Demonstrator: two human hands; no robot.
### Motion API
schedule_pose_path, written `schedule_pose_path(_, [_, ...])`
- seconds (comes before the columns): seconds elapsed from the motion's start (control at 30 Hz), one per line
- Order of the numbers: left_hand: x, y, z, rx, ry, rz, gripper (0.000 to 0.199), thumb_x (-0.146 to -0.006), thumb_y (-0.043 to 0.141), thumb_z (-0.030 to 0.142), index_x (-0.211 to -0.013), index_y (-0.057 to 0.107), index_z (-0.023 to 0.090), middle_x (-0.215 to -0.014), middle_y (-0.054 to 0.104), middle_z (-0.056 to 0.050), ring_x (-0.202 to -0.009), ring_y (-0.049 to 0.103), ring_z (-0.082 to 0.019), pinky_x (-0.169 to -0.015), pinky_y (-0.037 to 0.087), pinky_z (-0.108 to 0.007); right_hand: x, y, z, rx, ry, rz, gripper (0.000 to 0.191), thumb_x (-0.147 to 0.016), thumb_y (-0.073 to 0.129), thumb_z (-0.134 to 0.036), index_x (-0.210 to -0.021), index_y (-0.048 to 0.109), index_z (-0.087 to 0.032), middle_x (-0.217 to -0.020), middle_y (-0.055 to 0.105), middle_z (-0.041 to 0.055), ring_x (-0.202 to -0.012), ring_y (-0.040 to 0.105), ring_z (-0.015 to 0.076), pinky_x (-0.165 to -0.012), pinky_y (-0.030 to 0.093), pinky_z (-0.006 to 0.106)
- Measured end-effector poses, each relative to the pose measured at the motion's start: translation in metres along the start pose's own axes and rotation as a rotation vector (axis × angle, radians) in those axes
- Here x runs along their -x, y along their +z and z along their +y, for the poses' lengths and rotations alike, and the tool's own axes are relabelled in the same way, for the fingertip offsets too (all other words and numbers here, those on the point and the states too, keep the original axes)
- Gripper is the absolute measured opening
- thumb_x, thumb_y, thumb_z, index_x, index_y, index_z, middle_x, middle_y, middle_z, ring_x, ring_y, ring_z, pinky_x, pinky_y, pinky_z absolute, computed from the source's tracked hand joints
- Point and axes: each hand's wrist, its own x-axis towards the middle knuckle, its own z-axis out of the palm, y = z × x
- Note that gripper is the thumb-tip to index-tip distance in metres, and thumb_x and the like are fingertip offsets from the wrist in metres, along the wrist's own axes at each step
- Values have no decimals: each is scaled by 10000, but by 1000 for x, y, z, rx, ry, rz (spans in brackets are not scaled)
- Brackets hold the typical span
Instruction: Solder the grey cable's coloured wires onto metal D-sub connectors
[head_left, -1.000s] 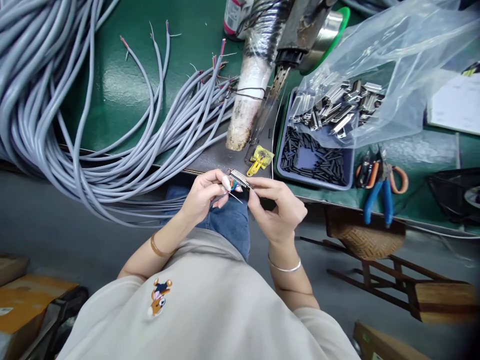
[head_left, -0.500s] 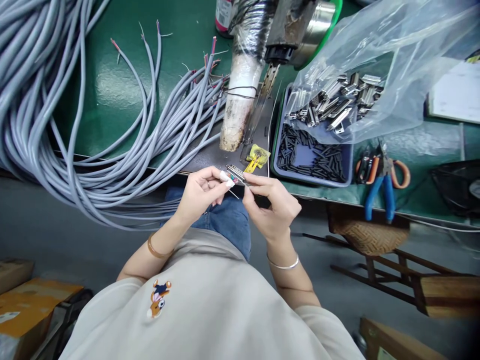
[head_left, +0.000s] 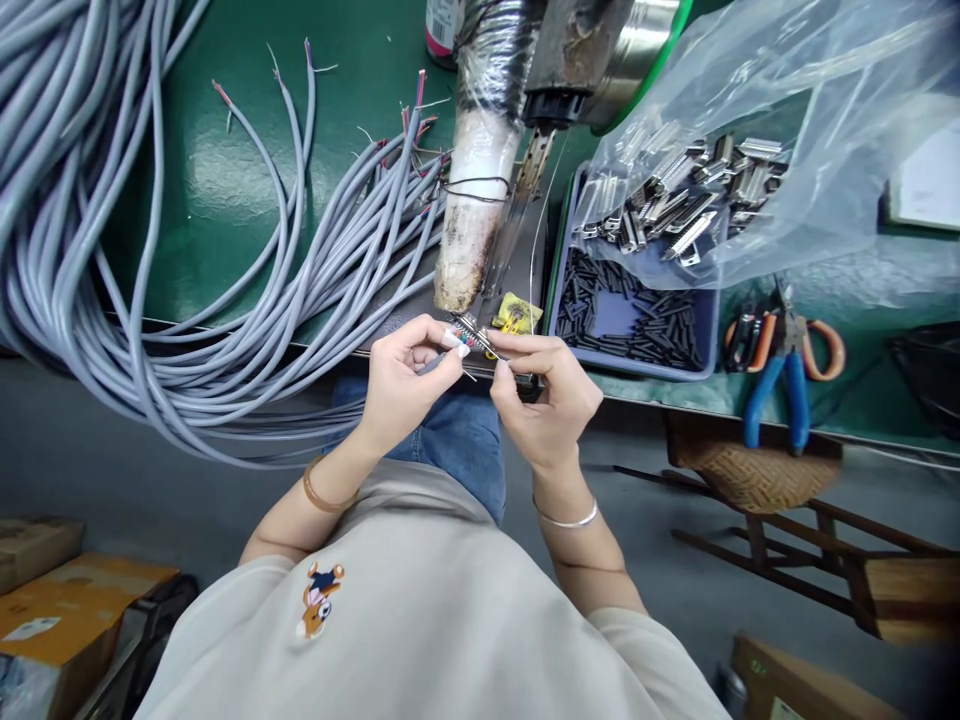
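Silver metal is the connector [head_left: 474,330], with small coloured wires [head_left: 460,338] at its side, and I have it between my two hands at the near edge of the green counter [head_left: 225,200]. In this head view, the fingers of my left hand [head_left: 409,378] are pinching it by the wired side. The fingers of my right hand [head_left: 551,395] are pressed together on its right end. Just beyond it are the yellow sponge [head_left: 527,306] and the white wrapped tube [head_left: 472,200]. Grey cables [head_left: 300,300] lie to the left. To the right, the blue tray [head_left: 611,312] has black sleeves [head_left: 671,325], with a plastic bag [head_left: 847,130] of metal parts [head_left: 675,205] partly over it. Blue-handled pliers [head_left: 780,385] are beside the tray.
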Motion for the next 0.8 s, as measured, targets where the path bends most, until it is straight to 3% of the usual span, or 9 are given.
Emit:
schedule_pose_path(0.23, [-5, 3, 3, 6, 44, 6, 129, -732, 748, 170, -704, 623, 151, -729, 641, 27, -473, 483, -9, -436, 373, -141, -4, 2, 4, -52, 8, 13, 182, -865, 683, -70, -881, 597, -228, -1051, 803, 45, -917, 783, 183, -791, 648, 322])
schedule_pose_path(0.57, [-5, 2, 3, 17, -1, 8, 149, -714, 766, 158, -707, 617, 152, -728, 653, 27, -454, 456, -1, -417, 344, -136, -7, -2, 0, 85, -86, -33, 198, -856, 720, -74, -901, 608, -232, -1067, 807, 57, -881, 780, 169, -763, 639, 292])
schedule_pose_path(0.8, [-5, 2, 3, -6, -10, 6, 169, -736, 782, 196, -715, 620, 150, -698, 623, 38, -441, 433, 1, -412, 313, -147, -7, -1, 0, 77, -20, -31, 174, -882, 711, -85, -888, 615, -230, -1028, 808, 39, -891, 781, 171, -777, 639, 303])
